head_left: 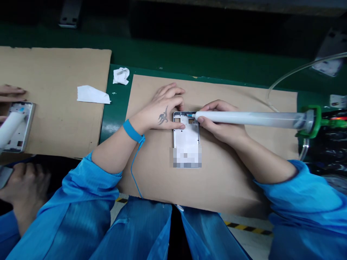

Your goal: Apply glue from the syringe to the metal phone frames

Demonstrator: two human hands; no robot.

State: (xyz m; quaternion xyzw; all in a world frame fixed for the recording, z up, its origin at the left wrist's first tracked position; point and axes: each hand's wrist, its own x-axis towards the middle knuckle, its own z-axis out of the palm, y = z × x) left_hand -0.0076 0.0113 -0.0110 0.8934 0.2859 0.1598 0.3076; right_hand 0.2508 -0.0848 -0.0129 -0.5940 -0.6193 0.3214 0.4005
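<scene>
A silver phone frame (186,139) lies flat on a brown cardboard sheet (222,173). My left hand (162,108) rests on the frame's upper left corner, fingers spread and pressing it down; a blue wrist strap (132,130) with a cord circles that wrist. My right hand (219,121) is closed round a long white glue syringe (249,118), whose tip touches the frame's top edge. The syringe's far end has a green cap (314,121) with a clear hose (295,70).
A second cardboard sheet (54,97) lies to the left, with a white wipe (92,94) on it and a crumpled wipe (121,76) beside it. At the far left another person's hands (11,94) work on another phone frame (20,126). The green bench edge runs behind.
</scene>
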